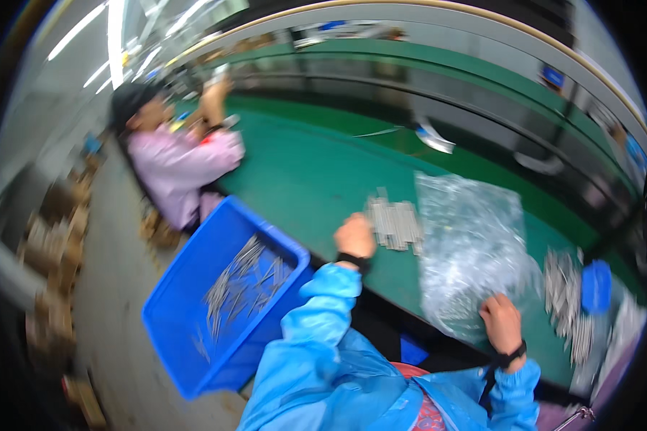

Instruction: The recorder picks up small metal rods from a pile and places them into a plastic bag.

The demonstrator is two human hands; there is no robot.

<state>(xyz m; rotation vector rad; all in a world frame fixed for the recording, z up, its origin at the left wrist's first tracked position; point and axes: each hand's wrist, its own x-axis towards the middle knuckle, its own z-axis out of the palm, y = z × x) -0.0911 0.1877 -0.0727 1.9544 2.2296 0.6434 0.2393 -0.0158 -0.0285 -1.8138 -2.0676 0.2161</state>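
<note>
My left hand (355, 235) is curled at the bench edge, right beside a row of thin silvery metal rods (394, 224). Whatever its fingers may hold is hidden. A clear plastic bag (467, 248) lies flat and crinkled to the right of the rods. At the bag's lower right edge, my right hand (501, 321) has its fingers closed on the plastic. Both wrists wear black bands below blue sleeves. Motion blur softens the fine detail.
A blue bin (187, 337) with loose thin rods (241, 284) stands at my left. More rods (564, 294) lie at the right, next to a small blue object (597, 286). A co-worker in pink (183, 161) works farther along the green bench (295, 158). Cartons (50, 287) line the floor.
</note>
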